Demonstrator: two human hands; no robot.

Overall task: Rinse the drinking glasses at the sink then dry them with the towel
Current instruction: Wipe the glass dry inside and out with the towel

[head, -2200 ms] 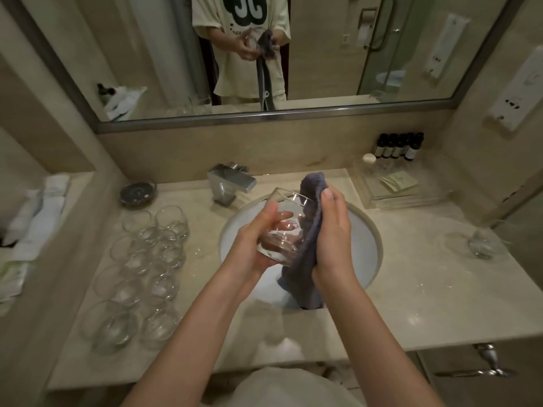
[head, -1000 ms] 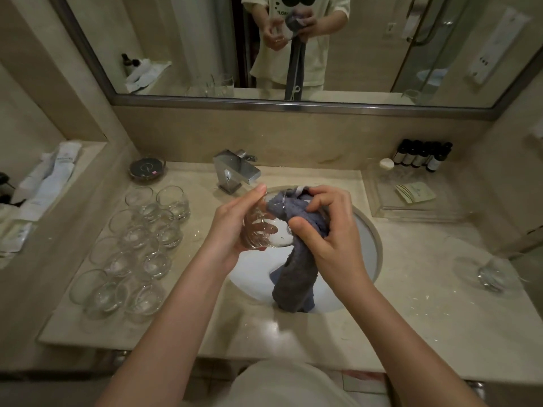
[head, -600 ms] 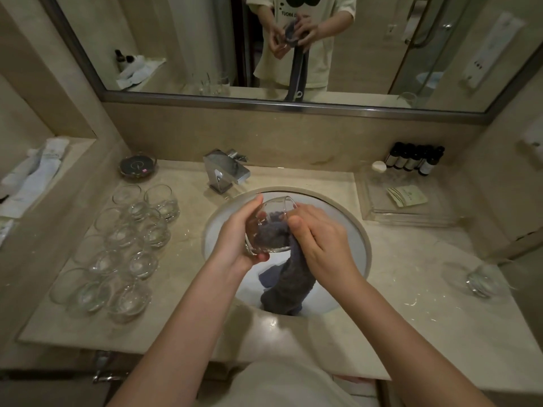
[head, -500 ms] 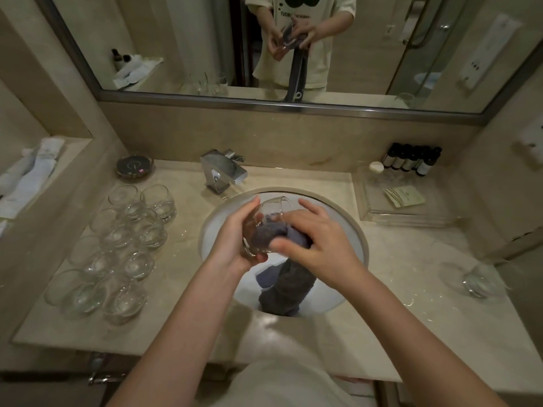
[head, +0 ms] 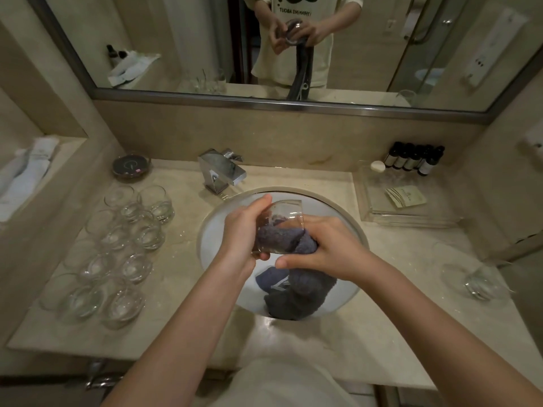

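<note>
Over the white sink basin (head: pixel 217 227), my left hand (head: pixel 242 227) grips a clear drinking glass (head: pixel 283 214) from its left side, tilted with the rim pointing away. My right hand (head: pixel 329 249) holds a grey-blue towel (head: pixel 299 286) and has a wad of it stuffed inside the glass. The rest of the towel hangs down into the basin. Several more clear glasses (head: pixel 117 251) stand grouped on the counter to the left. One single glass (head: pixel 479 282) stands at the right of the counter.
A square chrome faucet (head: pixel 221 171) sits behind the basin, shut off. A dark round dish (head: pixel 130 168) is at the back left. A clear tray (head: pixel 405 201) with paper packets and several small dark bottles (head: pixel 414 157) stands at the back right. The mirror (head: pixel 293 45) reflects a person.
The towel went from the outside of the glass to being pushed inside it. My right hand has turned and dropped lower beside the glass. My view has shifted slightly.
</note>
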